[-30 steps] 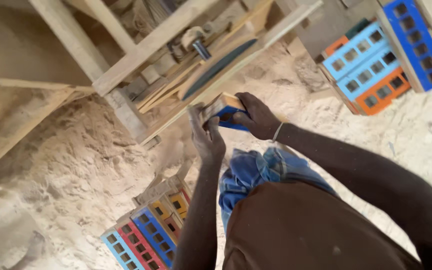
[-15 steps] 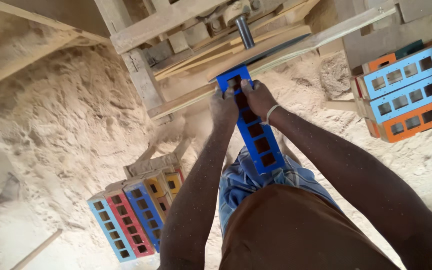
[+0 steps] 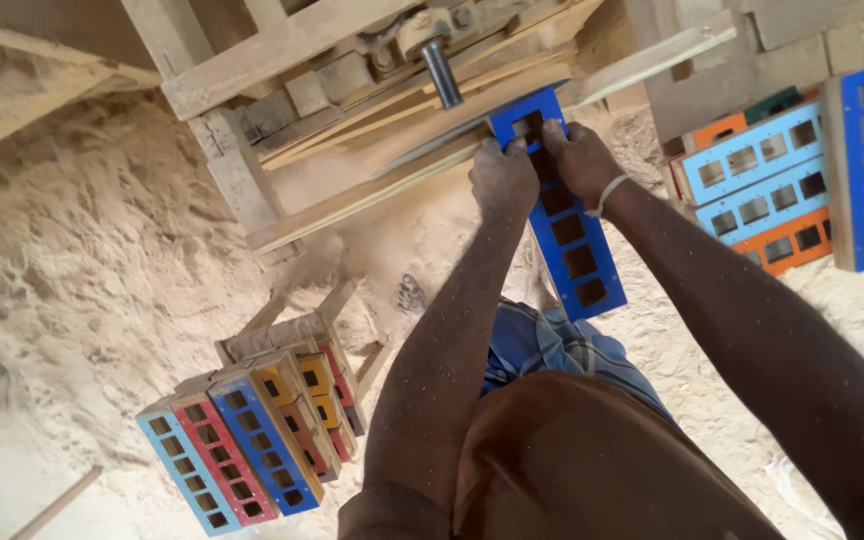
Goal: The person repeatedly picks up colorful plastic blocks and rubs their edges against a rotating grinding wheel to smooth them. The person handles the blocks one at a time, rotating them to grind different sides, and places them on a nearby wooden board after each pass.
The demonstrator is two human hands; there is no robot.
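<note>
Both my hands grip a long blue wooden board [image 3: 570, 232] with a row of square holes. My left hand [image 3: 501, 178] holds its left edge near the far end. My right hand [image 3: 579, 157] holds the right edge beside it. The board's far end presses against the thin curved saw blade [image 3: 439, 148] of a rough wooden saw bench [image 3: 352, 205]. A grey metal shaft [image 3: 441, 72] sticks out above the blade. Sawdust hazes the air under the bench. The near end of the board reaches toward my blue checked shorts.
A leaning stack of blue, red and yellow holed boards [image 3: 252, 440] stands on the sawdust at lower left. More boards in blue, light blue and orange [image 3: 802, 180] lie at right. Deep sawdust [image 3: 82, 260] covers the ground at left.
The blue board has swung from a short end-on view to lie lengthwise toward me, and both hands have pushed its far end up to the blade. The view has shifted left.
</note>
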